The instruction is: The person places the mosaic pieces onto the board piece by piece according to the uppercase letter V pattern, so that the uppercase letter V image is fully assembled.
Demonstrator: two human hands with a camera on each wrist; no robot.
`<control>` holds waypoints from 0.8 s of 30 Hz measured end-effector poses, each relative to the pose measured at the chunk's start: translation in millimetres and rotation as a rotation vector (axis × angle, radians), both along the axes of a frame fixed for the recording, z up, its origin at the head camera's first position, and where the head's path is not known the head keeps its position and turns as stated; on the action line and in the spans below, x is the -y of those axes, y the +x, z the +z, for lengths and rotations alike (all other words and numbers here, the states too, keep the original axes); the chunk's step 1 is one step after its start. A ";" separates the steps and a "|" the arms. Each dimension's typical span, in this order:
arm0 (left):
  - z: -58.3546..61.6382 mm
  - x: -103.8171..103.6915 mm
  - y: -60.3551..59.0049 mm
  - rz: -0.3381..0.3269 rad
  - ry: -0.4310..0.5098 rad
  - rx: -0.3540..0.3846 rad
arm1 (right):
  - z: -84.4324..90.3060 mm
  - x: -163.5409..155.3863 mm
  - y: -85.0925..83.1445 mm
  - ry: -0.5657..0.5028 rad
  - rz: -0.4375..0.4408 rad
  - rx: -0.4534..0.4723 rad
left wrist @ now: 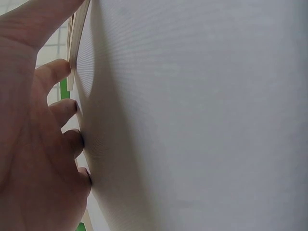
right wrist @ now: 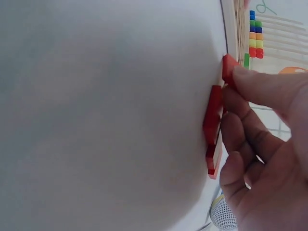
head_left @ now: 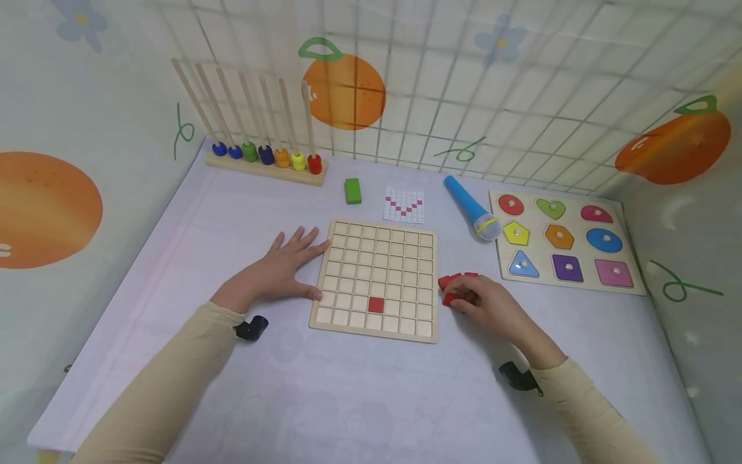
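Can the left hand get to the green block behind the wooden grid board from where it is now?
Probably yes. The left hand lies flat on the table beside the wooden grid board, holding nothing, and the stretch of table between it and the green block looks bare. The abacus stands off to the side.

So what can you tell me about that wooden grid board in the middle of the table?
The wooden grid board is a pale, square tray that looks like light plywood, divided into rows of small square cells inside a raised rim. It lies flat on the table in front of the person. Nearly every cell is bare; one red square tile sits in a cell near the bottom edge. The left hand lies flat beside it, fingers straight, touching its left edge. The right hand rests just off its right side, on loose red tiles.
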State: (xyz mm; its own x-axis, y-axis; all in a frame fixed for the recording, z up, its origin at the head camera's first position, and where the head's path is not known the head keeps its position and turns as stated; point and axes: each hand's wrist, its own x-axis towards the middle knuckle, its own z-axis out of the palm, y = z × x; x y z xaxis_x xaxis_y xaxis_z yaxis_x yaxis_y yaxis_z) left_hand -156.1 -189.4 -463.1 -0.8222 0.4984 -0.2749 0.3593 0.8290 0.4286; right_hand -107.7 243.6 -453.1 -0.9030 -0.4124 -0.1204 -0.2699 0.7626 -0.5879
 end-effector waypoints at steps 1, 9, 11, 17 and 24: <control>0.2 -0.2 0.0 -0.001 0.001 0.000 | 0.4 -0.2 0.3 -0.004 -0.006 0.008; 0.3 -0.1 -0.2 -0.003 -0.003 -0.004 | 0.8 -1.0 0.7 -0.045 -0.004 0.031; 0.2 -0.2 -0.3 -0.002 -0.004 -0.002 | 1.5 -0.1 0.7 -0.059 -0.003 0.023; 0.2 -0.5 0.0 0.006 -0.013 0.006 | 3.8 7.3 0.9 -0.097 -0.019 -0.011; 0.7 -0.6 -0.1 0.007 -0.010 0.008 | 6.0 21.8 0.2 -0.119 -0.036 -0.020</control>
